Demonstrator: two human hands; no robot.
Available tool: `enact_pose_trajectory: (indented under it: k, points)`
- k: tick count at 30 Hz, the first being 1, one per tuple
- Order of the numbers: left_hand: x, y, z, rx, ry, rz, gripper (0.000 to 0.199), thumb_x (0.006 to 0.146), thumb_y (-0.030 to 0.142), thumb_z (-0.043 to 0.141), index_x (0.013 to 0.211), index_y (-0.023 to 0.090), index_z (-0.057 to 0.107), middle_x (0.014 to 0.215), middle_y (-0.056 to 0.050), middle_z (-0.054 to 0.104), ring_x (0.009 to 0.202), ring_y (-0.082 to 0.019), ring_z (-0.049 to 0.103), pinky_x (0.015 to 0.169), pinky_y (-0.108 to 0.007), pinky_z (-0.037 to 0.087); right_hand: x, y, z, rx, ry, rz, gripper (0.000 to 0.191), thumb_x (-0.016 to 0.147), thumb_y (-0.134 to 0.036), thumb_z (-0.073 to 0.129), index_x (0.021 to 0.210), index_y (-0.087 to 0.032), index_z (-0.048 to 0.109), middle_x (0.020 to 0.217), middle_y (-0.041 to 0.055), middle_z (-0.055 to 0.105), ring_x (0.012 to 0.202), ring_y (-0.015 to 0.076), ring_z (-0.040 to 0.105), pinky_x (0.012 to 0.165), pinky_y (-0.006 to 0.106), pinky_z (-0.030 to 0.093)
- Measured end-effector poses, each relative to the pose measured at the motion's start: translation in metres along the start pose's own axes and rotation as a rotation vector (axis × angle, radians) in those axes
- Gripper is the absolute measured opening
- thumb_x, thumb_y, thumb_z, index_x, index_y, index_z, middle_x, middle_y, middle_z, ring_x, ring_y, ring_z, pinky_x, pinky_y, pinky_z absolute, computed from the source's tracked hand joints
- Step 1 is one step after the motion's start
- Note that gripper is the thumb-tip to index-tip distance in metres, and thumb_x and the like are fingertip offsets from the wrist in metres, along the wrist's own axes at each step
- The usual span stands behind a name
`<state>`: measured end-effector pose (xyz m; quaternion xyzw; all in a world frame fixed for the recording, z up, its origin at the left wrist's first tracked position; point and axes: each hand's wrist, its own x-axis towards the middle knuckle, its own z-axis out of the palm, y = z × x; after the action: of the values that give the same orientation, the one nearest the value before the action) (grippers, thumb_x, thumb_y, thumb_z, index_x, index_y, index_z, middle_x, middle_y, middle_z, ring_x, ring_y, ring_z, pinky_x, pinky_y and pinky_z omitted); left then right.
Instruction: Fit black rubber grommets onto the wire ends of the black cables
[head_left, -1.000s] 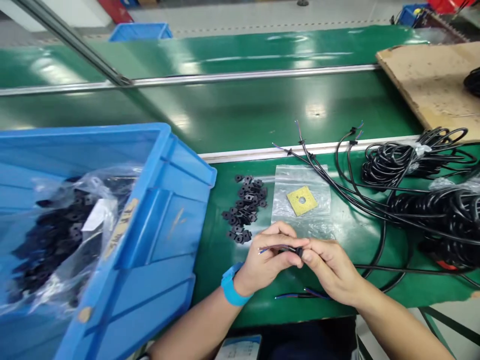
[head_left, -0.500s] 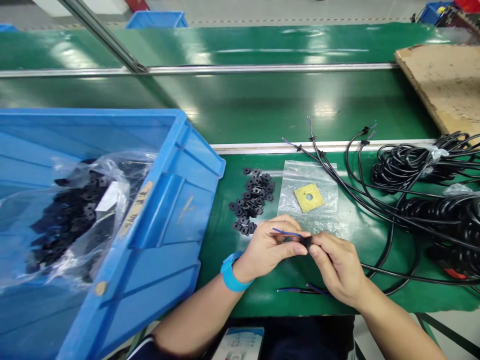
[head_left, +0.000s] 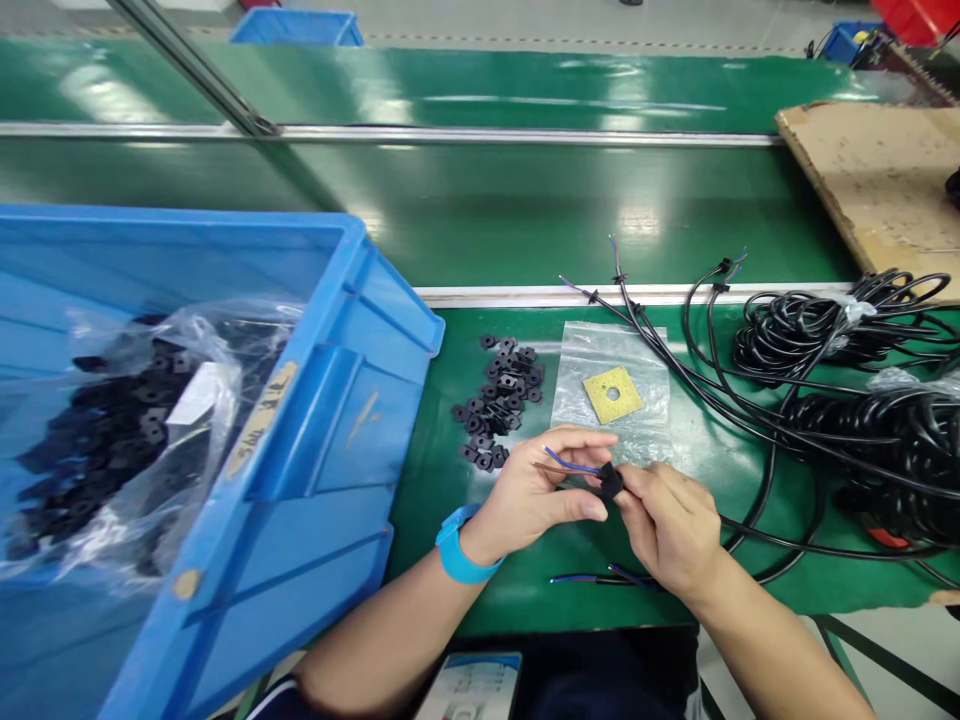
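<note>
My right hand [head_left: 671,525] pinches a black cable close to its end, where a small black rubber piece [head_left: 611,482] sits around it. Blue and brown wires [head_left: 571,465] stick out of that end toward the left, over my left hand [head_left: 536,490]. The left fingers are parted around the wires and the black piece, the thumb a little below it. Several loose black pieces [head_left: 501,395] lie on the green table left of a clear bag [head_left: 652,350] with a yellow square plate [head_left: 613,394] on it.
A large blue bin [head_left: 337,420] with bagged black pieces [head_left: 112,420] fills the left. Coiled black cables [head_left: 795,340] lie at the right, their ends reaching the middle. More wire ends [head_left: 577,578] rest by the front edge. Cardboard [head_left: 885,180] is at the back right.
The left thumb and fingers have opened away from the black piece, which now shows more fully and is tilted. The whole view has shifted slightly.
</note>
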<state>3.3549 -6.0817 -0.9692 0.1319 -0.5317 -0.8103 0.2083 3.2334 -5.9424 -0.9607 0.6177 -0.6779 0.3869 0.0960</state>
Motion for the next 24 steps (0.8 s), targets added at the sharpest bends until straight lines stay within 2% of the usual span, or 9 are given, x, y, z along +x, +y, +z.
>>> enact_pose_trajectory:
  k: [6,13,17,20,24]
  points:
    - [0.0011,0.0068,0.0003,0.051,0.006,0.050,0.031,0.067,0.028,0.094,0.095,0.023,0.083,0.087,-0.003,0.069,0.077,-0.013,0.069,0.075,-0.022,0.062,-0.0017,-0.0030,-0.0002,-0.036,-0.017,-0.042,0.013,0.101,-0.015,0.050,0.103,-0.012,0.062,0.067,0.0014,0.057,0.053,0.0124,0.048,0.053,0.027,0.041]
    - [0.0000,0.0069,0.0015,0.089,0.008,0.049,0.028,0.068,0.034,0.093,0.090,0.021,0.083,0.084,-0.006,0.071,0.075,-0.015,0.068,0.071,-0.025,0.062,-0.0022,-0.0056,-0.0019,0.030,-0.046,-0.013,0.013,0.100,-0.014,0.050,0.105,-0.015,0.061,0.064,-0.0012,0.053,0.050,0.0117,0.046,0.050,0.026,0.041]
    - [-0.0004,0.0039,-0.0007,0.064,0.025,0.061,0.044,0.063,0.037,0.096,0.101,0.023,0.082,0.088,-0.004,0.072,0.076,-0.014,0.067,0.072,-0.024,0.060,-0.0004,-0.0038,-0.0016,0.011,-0.010,-0.008,0.016,0.100,-0.014,0.048,0.110,-0.015,0.061,0.069,0.0013,0.058,0.054,0.0139,0.050,0.052,0.028,0.043]
    - [-0.0001,0.0041,-0.0016,-0.011,0.073,0.096,0.054,0.062,0.040,0.096,0.111,0.026,0.080,0.089,-0.003,0.072,0.077,-0.013,0.067,0.073,-0.022,0.060,0.0004,-0.0016,0.0009,-0.030,0.037,-0.016,0.026,0.098,-0.010,0.049,0.121,-0.013,0.060,0.081,0.0070,0.066,0.065,0.0176,0.057,0.059,0.030,0.048]
    - [-0.0004,0.0063,-0.0009,0.062,0.082,0.143,0.030,0.069,0.032,0.094,0.096,0.023,0.084,0.084,-0.004,0.070,0.074,-0.011,0.066,0.072,-0.020,0.058,-0.0019,0.0002,0.0050,-0.083,0.043,-0.103,0.030,0.093,-0.006,0.059,0.123,-0.011,0.060,0.090,0.0108,0.071,0.072,0.0194,0.061,0.064,0.033,0.050]
